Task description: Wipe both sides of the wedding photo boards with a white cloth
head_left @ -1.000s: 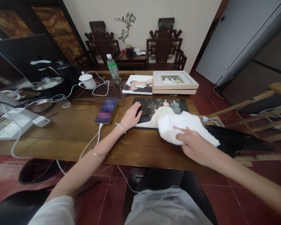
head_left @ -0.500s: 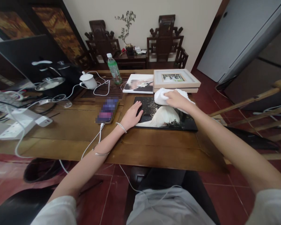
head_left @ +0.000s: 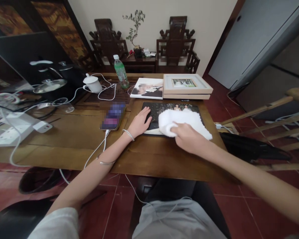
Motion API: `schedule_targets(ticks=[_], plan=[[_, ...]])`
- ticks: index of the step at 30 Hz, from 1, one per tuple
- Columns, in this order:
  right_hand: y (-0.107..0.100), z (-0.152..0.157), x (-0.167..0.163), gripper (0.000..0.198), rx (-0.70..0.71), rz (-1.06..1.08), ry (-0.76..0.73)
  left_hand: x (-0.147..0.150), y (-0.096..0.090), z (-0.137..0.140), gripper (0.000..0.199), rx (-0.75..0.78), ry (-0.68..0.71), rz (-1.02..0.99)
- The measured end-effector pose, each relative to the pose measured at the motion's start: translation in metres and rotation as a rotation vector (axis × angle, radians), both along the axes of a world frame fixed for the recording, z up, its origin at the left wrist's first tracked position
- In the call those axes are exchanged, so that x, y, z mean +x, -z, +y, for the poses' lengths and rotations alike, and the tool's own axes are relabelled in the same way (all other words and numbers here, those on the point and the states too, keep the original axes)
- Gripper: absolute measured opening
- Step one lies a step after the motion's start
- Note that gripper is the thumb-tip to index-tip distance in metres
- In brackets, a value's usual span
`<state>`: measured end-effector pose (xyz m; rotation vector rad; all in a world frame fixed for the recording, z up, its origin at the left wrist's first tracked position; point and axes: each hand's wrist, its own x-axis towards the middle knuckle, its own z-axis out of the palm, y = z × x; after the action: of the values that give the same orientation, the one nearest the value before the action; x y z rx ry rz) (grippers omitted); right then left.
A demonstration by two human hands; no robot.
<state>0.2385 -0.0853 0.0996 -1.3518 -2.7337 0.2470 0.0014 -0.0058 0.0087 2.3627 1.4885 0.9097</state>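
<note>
Photo (head_left: 158, 111): wipe looked midway

Photo lay flat on table (head_left: 149, 159), near side; left part bare, right part mostly under cloth (head_left: 186, 119). Judged unfinished, cloth being on it; area covered so far couldn't be told. Left hand (head_left: 139, 122): spread, grasping nothing, fingers on photo's left edge. Right hand (head_left: 190, 137): fingers curled, gripping bunched cloth. Far side: print (head_left: 147, 91), then frames (head_left: 201, 84), both untouched by hands.
</note>
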Motion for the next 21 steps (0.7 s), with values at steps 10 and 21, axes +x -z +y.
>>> schedule_targets(ticks=[10,21], plan=[[-0.004,0.007,-0.017,0.034,0.000,-0.065,-0.005,0.000,-0.001,0.001,0.047,-0.002,-0.002,0.032],[-0.008,0.132,-0.042,0.026,0.088,0.011,0.091,-0.002,-0.002,0.001,0.046,-0.012,0.019,0.020]])
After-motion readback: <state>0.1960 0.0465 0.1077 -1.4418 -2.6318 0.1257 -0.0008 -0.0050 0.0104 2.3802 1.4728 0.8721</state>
